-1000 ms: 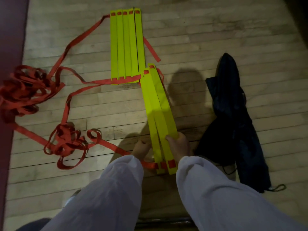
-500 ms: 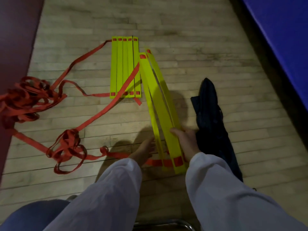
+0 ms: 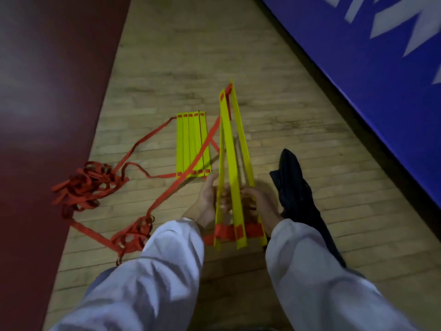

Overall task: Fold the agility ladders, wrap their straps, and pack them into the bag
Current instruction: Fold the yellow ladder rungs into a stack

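Note:
A bundle of three yellow ladder rungs (image 3: pixel 232 163) is lifted off the floor, its far end raised and its red-tabbed near end between my wrists. My left hand (image 3: pixel 206 201) grips its left side and my right hand (image 3: pixel 259 203) grips its right side. Several more yellow rungs (image 3: pixel 192 144) lie flat side by side on the wooden floor behind my left hand. A red strap (image 3: pixel 188 173) runs taut from the raised rungs across the flat ones to tangled red strap heaps (image 3: pixel 86 185) at the left. The dark bag (image 3: pixel 296 189) lies crumpled to the right of my right hand.
A dark red mat (image 3: pixel 47 115) covers the floor along the left. A blue padded panel (image 3: pixel 381 68) with white lettering runs along the right. Another clump of red strap (image 3: pixel 133 235) lies by my left sleeve.
Both hands have lifted the bundle of rungs off the floor and tilted its far end upward. The red strap has pulled taut across the flat rungs. My view has swung up and right.

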A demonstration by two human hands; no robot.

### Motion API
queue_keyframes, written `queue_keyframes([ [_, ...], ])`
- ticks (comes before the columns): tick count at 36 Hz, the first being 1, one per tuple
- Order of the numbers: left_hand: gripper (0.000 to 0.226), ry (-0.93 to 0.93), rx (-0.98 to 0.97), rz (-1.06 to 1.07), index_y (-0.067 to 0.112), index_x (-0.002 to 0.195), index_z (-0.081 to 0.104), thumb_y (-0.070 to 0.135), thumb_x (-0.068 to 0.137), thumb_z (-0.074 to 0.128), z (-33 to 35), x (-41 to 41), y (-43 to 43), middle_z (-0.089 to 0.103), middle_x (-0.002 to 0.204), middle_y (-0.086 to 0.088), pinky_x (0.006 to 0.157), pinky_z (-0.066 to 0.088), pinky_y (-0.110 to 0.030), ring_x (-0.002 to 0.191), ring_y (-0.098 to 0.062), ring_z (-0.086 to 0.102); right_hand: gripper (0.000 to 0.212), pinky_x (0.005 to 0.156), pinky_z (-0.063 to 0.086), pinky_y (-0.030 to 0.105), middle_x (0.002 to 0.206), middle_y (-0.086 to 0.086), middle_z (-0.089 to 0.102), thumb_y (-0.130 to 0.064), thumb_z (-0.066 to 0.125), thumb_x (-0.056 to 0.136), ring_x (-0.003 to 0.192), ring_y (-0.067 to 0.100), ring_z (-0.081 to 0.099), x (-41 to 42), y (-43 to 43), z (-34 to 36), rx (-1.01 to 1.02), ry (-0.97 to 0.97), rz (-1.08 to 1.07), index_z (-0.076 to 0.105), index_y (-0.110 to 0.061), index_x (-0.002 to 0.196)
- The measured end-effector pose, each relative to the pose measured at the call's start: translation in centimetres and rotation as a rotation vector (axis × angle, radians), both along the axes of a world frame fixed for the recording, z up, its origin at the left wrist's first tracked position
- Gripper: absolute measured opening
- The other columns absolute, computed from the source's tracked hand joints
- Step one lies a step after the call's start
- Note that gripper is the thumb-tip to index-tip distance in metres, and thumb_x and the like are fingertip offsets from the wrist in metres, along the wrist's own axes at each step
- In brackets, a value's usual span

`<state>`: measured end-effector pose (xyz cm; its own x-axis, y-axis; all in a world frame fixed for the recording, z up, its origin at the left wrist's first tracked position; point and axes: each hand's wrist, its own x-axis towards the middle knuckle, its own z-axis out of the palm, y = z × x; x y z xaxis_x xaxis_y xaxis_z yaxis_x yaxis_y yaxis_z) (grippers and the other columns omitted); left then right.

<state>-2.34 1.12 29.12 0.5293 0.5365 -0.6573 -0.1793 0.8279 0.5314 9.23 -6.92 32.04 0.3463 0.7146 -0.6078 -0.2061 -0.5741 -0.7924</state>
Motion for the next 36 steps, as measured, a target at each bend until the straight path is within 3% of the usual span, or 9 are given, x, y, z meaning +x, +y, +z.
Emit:
queue_keyframes([
  [3,0.066,-0.037,0.050,-0.075,0.014,0.048,0.041,0.063,0.093,0.034,2.7,0.0,-1.1,0.031,0.033,0.002,0.030,0.017,-0.013,0.023,-0.010,0.029,0.024,0.046,0.043,0.022,0.067,0.003,0.056,-0.029,0.053,0.096,0.053,0.013,0.056,-1.0,-1.2,1.8,0.057,0.045,0.034,0.067,-0.016,0.080],
  [8,0.036,0.085,0.210,-0.131,0.019,0.064,0.032,0.017,0.098,0.043,5.4,-0.4,-2.6,0.023,0.038,0.009,0.026,0.014,-0.015,0.027,-0.002,0.020,0.039,0.032,0.031,0.017,0.037,-0.007,0.044,-0.043,0.050,0.097,0.029,0.005,0.039,-1.4,-3.3,5.4,0.125,0.100,-0.008,0.056,-0.017,0.069],
  [12,0.034,0.166,0.313,-0.065,0.015,0.064,0.038,0.002,0.092,0.052,9.0,-0.8,-4.4,0.024,0.043,0.007,0.030,0.016,-0.015,0.029,-0.005,0.023,0.046,0.041,0.025,0.023,0.046,-0.003,0.038,-0.047,0.062,0.089,0.035,0.011,0.033,-1.2,-5.6,7.6,0.135,0.038,-0.001,0.061,-0.001,0.087],
  [18,0.031,0.239,0.470,-0.050,0.012,0.065,0.040,-0.005,0.087,0.054,13.8,-0.5,-6.2,0.028,0.041,0.006,0.032,0.018,-0.013,0.029,-0.006,0.026,0.047,0.042,0.029,0.023,0.050,-0.001,0.035,-0.044,0.066,0.088,0.039,0.010,0.034,-2.0,-7.4,10.3,0.213,-0.117,-0.021,0.042,-0.015,0.059],
  [21,0.032,0.213,0.529,-0.100,0.013,0.064,0.041,0.000,0.092,0.050,16.1,-0.1,-7.6,0.031,0.036,0.006,0.036,0.020,-0.016,0.029,-0.006,0.028,0.035,0.046,0.038,0.021,0.047,-0.006,0.052,-0.048,0.066,0.086,0.044,0.007,0.050,-2.7,-8.4,12.1,0.254,-0.148,0.030,0.067,-0.016,0.073],
  [24,0.030,0.220,0.547,-0.070,0.015,0.065,0.047,0.010,0.094,0.055,17.5,0.5,-8.5,0.042,0.034,0.008,0.037,0.031,-0.016,0.028,-0.006,0.039,0.034,0.045,0.036,0.014,0.044,-0.013,0.051,-0.050,0.060,0.089,0.044,0.000,0.049,-3.4,-9.4,13.9,0.261,-0.152,0.109,0.071,-0.018,0.085],
  [27,0.034,0.191,0.538,-0.014,0.016,0.069,0.048,0.034,0.097,0.053,18.4,0.4,-9.2,0.046,0.039,0.007,0.032,0.032,-0.014,0.029,-0.006,0.042,0.038,0.057,0.041,0.014,0.064,-0.015,0.065,-0.051,0.063,0.087,0.063,-0.004,0.057,-3.4,-10.0,15.3,0.258,-0.098,0.102,0.073,-0.016,0.099],
  [31,0.055,0.279,0.644,-0.029,0.012,0.063,0.044,0.048,0.102,0.031,19.6,0.2,-10.4,0.042,0.033,0.003,0.031,0.030,-0.017,0.026,-0.010,0.039,0.035,0.072,0.041,0.022,0.074,-0.006,0.066,-0.046,0.060,0.091,0.073,0.007,0.060,-3.5,-10.4,16.5,0.247,-0.097,0.142,0.067,-0.013,0.082],
  [36,0.065,0.452,0.772,-0.055,0.007,0.082,0.060,0.055,0.101,0.019,19.4,0.4,-10.7,0.061,0.076,-0.015,0.078,0.051,-0.044,0.072,-0.029,0.060,0.037,0.088,0.056,0.044,0.100,0.006,0.068,-0.045,0.060,0.092,0.095,0.025,0.067,-4.0,-10.8,17.2,0.260,0.029,0.157,0.061,-0.018,0.116],
])
